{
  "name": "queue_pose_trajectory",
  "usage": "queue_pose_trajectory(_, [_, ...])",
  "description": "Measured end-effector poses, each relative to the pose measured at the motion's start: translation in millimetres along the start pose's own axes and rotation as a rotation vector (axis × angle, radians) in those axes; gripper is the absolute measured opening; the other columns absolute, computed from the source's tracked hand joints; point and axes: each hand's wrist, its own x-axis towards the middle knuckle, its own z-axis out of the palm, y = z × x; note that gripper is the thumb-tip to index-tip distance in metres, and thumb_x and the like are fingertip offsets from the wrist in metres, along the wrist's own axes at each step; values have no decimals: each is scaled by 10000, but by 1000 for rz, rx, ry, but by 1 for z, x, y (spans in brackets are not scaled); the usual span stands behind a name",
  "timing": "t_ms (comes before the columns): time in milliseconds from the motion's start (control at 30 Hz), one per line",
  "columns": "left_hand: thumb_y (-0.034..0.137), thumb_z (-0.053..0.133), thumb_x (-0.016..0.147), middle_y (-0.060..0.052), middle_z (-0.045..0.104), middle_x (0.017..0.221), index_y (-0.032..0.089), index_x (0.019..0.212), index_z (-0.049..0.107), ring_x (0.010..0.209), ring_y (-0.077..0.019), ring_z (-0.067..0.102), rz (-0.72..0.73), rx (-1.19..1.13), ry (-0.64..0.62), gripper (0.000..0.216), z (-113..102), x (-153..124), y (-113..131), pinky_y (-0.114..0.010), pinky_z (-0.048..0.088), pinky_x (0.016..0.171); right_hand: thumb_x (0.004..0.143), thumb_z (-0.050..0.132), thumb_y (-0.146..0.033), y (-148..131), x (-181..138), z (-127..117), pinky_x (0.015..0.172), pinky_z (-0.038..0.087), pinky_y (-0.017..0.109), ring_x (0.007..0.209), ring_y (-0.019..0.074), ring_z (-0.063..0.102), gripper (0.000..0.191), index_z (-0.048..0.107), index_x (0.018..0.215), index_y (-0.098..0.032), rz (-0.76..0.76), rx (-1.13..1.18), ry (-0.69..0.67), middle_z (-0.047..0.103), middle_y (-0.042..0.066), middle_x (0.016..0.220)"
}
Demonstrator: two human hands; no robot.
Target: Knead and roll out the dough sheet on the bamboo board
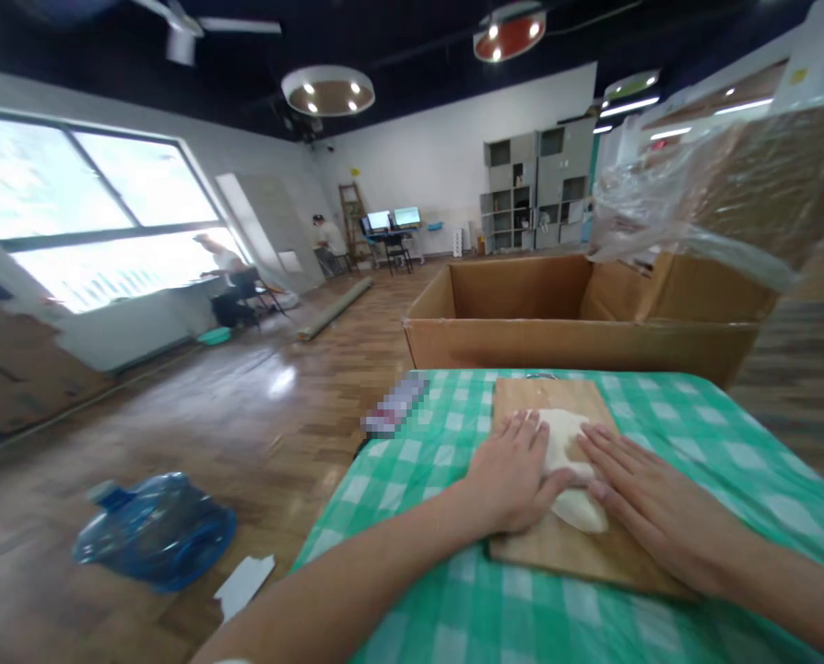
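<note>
A flattened piece of pale dough (565, 444) lies on a wooden cutting board (543, 551), with one end of it reaching toward me. My left hand (515, 470) rests over the dough's left side, fingers stretched out and pointing away from me, thumb across its middle. From the right, my right hand (651, 493) lies flat with its fingertips on the dough's right edge and its palm over the board. Part of the dough is hidden beneath both hands.
The board lies on a table with a green checked tablecloth (446, 599). A phone-like item (394, 406), blurred out, sits at the far left edge. Beyond stands a large open cardboard box (523, 341). A blue water jug (156, 530) lies on the floor. Two people sit farther back.
</note>
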Motion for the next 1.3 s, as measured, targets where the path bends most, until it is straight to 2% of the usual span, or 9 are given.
queue_pose_trajectory(67, [641,272,1054,-237,522,1524,61,1413,554,1444,-356,476,-42,33,32,738,5,15,-11,-490,353,1216,1071,388,-506,17,22,14,1245,336,559,1530,302,349,575,480,1566,-228,-7,-48,45,402,71,1638])
queue_pose_trajectory(167, [665,303,1035,-228,610,1398,89,1310,622,1352,-362,553,-69,66,90,713,10,23,-19,-506,421,1157,1061,385,-517,30,39,31,1225,360,583,1519,327,368,572,566,1507,-208,-11,-106,113,454,90,1606])
queue_pose_trajectory(367, [681,308,1026,-218,628,1338,110,1270,633,1314,-363,561,-45,65,116,701,9,15,-14,-515,432,1137,1035,425,-520,33,27,45,1164,433,599,1496,358,407,605,490,1565,-236,-51,-129,173,432,71,1623])
queue_pose_trajectory(600, [635,337,1051,-171,617,1394,134,1369,577,1359,-343,529,-25,116,122,640,6,13,-12,-505,399,1155,1034,453,-558,28,20,37,1117,485,566,1447,344,486,623,490,1555,-218,-73,-173,181,487,73,1594])
queue_pose_trajectory(767, [623,320,1061,-146,640,1376,166,1332,597,1290,-318,589,-36,78,74,599,6,14,-12,-469,480,1070,1052,424,-541,19,24,24,1083,513,534,1359,320,581,568,554,1494,-208,-29,-143,114,591,98,1510])
queue_pose_trajectory(900, [585,317,1074,-147,621,1416,165,1358,580,1301,-325,586,-35,76,61,572,6,16,-13,-480,489,1058,1058,421,-518,10,27,11,1070,519,518,1342,320,591,551,575,1468,-183,10,-115,71,626,129,1469])
queue_pose_trajectory(1067, [576,320,1078,-142,621,1421,172,1355,577,1299,-326,588,-23,66,68,554,6,17,-14,-490,480,1068,1052,434,-510,7,30,4,1080,507,531,1369,344,562,574,566,1476,-147,34,-106,50,593,161,1498])
queue_pose_trajectory(1300, [578,356,1068,-140,632,1395,178,1364,557,1285,-324,590,-31,61,82,537,7,18,-14,-487,482,1058,1049,422,-546,8,32,6,1107,481,536,1417,348,519,625,518,1526,-154,47,-77,43,555,173,1531])
